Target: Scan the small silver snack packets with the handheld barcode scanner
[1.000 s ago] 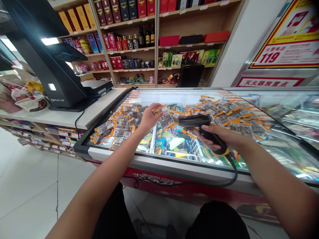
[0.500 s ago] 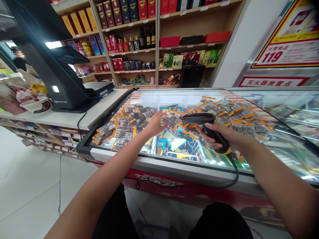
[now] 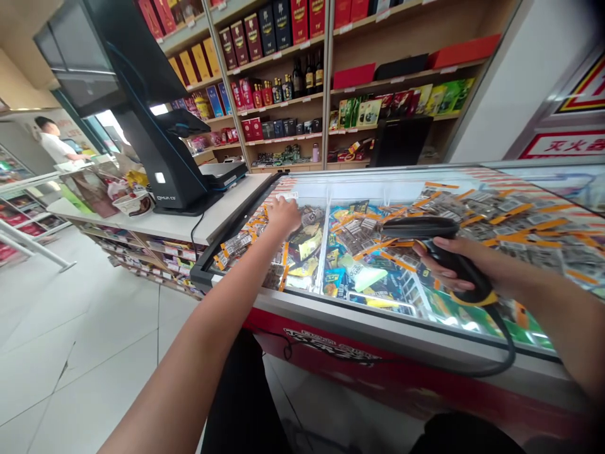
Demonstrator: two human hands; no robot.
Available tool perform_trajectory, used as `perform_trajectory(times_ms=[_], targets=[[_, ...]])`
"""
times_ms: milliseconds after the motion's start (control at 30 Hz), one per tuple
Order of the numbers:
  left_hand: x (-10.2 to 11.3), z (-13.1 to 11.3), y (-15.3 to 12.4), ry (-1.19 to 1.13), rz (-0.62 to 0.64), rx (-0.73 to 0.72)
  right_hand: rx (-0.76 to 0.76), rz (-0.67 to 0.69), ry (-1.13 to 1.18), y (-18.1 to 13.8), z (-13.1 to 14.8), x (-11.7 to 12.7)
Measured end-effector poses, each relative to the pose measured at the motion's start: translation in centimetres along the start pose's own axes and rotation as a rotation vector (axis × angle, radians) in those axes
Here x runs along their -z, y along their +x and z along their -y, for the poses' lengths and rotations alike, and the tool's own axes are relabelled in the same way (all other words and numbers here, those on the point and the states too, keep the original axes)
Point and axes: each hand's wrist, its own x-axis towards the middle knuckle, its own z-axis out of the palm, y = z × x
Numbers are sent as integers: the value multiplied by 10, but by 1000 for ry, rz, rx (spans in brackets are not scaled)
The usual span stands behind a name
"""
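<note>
My right hand (image 3: 466, 265) is wrapped round the handle of a black barcode scanner (image 3: 416, 228) with a yellow ring, held over the glass lid of a chest freezer (image 3: 378, 328). The scanner's head points left. Its black cable (image 3: 501, 366) loops down over the freezer's front. My left hand (image 3: 282, 217) reaches to the lid's far left corner, over small silver-and-orange packets (image 3: 236, 243), with its fingertips by a white label (image 3: 289, 197). Its fingers point away from me and I cannot make out whether they grip anything. Several more such packets (image 3: 496, 208) cover the lid on the right.
A black till terminal (image 3: 155, 157) stands on the white counter (image 3: 189, 221) left of the freezer. Shelves (image 3: 302, 75) of boxed goods and bottles line the back wall. A person (image 3: 51, 142) stands far off at the left. White tiled floor lies below.
My left hand, which held a packet up, has gone down and moved left to the lid's far corner. The view has swung left. The scanner hand has barely moved.
</note>
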Motion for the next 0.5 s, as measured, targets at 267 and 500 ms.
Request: perform_trajectory(times_ms=[267,500], targets=[[15,47,23,54,110,68,12,18,-39,-2,3,-6],[-5,9,22,-501,-111,6,44,53,-23,-3,5,-8]])
